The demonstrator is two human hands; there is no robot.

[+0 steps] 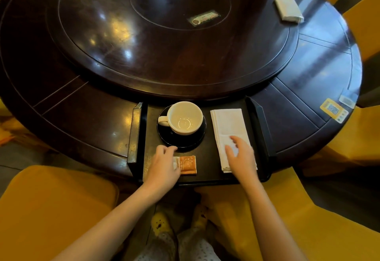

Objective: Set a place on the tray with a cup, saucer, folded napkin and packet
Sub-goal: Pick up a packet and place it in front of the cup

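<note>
A dark tray (211, 166) sits at the table's near edge. On it an empty white cup (185, 118) stands upright on a black saucer (181, 140), handle to the left. A folded white napkin (228, 125) lies to the right of the saucer. An orange packet (188, 165) lies flat in front of the saucer. My left hand (163, 166) rests over the packet's left end, fingers curled toward the saucer rim. My right hand (240, 155) hovers over the napkin's near half with fingers spread, slightly blurred.
The round dark wooden table (82, 104) carries a raised turntable (164, 34) with a small card (203, 18) at its middle. A second folded white napkin (289, 8) lies far right. Stickers (334, 109) mark the right rim. Yellow chairs (51, 209) stand around it.
</note>
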